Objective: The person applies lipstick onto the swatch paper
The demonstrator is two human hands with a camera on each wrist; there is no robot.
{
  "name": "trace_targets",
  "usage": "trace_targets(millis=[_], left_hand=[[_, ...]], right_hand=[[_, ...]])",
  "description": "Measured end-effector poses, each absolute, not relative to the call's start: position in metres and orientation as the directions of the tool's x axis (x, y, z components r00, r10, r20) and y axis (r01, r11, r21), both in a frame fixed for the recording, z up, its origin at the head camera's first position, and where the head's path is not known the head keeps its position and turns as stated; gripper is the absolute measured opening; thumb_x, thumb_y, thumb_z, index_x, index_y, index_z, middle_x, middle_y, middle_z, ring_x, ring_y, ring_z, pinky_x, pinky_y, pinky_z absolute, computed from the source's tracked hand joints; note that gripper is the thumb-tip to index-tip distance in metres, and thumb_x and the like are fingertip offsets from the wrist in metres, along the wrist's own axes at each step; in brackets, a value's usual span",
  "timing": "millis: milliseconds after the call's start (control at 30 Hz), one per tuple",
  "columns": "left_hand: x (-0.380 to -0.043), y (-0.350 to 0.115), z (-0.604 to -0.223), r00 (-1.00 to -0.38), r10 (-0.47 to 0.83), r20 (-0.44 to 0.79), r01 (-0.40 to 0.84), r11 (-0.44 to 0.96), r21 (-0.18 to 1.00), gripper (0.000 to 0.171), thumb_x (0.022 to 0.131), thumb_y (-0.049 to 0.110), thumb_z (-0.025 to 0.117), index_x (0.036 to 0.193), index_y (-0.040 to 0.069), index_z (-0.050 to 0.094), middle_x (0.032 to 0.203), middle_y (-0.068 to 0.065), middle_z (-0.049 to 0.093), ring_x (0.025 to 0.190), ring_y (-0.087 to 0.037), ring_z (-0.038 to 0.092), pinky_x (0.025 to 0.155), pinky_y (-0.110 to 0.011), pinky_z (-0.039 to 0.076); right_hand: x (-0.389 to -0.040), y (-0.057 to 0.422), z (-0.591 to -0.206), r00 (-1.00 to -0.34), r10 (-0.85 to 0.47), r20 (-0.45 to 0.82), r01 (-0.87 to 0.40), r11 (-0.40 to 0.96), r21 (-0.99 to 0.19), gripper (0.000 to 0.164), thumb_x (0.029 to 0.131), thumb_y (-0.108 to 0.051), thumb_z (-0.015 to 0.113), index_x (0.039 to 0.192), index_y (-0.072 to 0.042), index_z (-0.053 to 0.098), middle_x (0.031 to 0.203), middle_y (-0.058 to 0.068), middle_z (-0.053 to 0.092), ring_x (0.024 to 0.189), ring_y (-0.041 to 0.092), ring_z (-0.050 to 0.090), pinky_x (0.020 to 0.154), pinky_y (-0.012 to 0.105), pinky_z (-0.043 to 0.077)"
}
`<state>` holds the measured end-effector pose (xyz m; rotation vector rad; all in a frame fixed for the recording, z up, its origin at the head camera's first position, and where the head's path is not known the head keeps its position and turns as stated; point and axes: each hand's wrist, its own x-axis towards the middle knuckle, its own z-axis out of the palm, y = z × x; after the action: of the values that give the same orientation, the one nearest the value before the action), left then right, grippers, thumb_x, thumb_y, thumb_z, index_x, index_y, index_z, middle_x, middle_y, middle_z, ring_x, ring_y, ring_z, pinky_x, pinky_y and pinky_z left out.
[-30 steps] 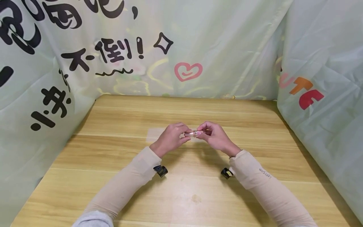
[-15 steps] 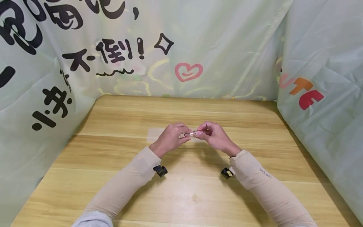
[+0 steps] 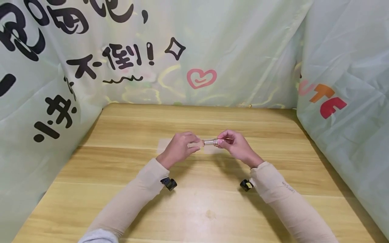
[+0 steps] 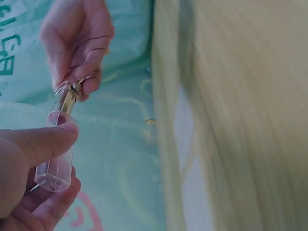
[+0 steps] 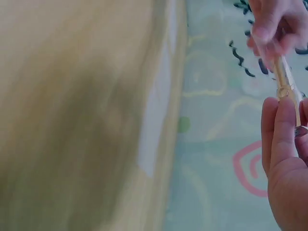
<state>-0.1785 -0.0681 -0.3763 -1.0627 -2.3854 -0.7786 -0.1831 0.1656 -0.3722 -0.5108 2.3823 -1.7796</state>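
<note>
Above the table, my left hand [image 3: 179,147] pinches a clear plastic cap [image 4: 57,173] between thumb and fingers. Facing it, my right hand [image 3: 236,147] grips the base of a shiny gold-silver lipstick tube [image 3: 210,142]. Tube and cap lie in one line, roughly level. In the left wrist view the tube's narrow metal part [image 4: 66,102] meets the mouth of the cap; whether its tip is still inside is unclear. The right wrist view shows the gold tube [image 5: 284,79] leading up to the left hand, with its lower end partly hidden by the right fingers.
Below the hands is a wood-grain table [image 3: 194,202] with a pale translucent rectangle [image 3: 163,145] on it. Printed cloth [image 3: 243,50] hangs along the back and both sides. A small black camera [image 3: 169,184] sits at the left wrist, another black camera [image 3: 246,185] at the right.
Both hands have drawn apart, the left one to the left and the right one to the right. More of the metal tube now shows between them, sliding out of the clear cap.
</note>
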Motion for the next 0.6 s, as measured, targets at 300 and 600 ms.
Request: trace_targets(millis=[300, 600], left_hand=[[-0.1803, -0.074, -0.3716, -0.658, 0.51, 0.554, 0.741, 0.569, 0.357, 0.023, 0.075, 0.007, 0.083, 0.095, 0.0, 0.074, 0.09, -0.009, 0.071, 0.081, -0.019, 0.067, 0.073, -0.026, 0.056], [-0.1803, -0.0776, -0.3768, -0.693, 0.511, 0.509, 0.712, 0.6, 0.366, 0.021, 0.078, 0.009, 0.081, 0.096, 0.002, 0.073, 0.089, -0.007, 0.07, 0.077, -0.017, 0.064, 0.069, -0.026, 0.055]], right_hand=[[-0.1869, 0.1717, -0.3652, -0.936, -0.338, 0.094, -0.186, 0.253, -0.949, 0.012, 0.094, 0.0, 0.061, 0.104, 0.007, 0.058, 0.099, 0.018, 0.064, 0.086, 0.021, 0.067, 0.079, 0.031, 0.057], [-0.1884, 0.1774, -0.3675, -0.948, -0.307, 0.088, -0.176, 0.271, -0.946, 0.013, 0.093, -0.001, 0.062, 0.104, 0.006, 0.059, 0.099, 0.018, 0.065, 0.086, 0.023, 0.067, 0.077, 0.03, 0.057]])
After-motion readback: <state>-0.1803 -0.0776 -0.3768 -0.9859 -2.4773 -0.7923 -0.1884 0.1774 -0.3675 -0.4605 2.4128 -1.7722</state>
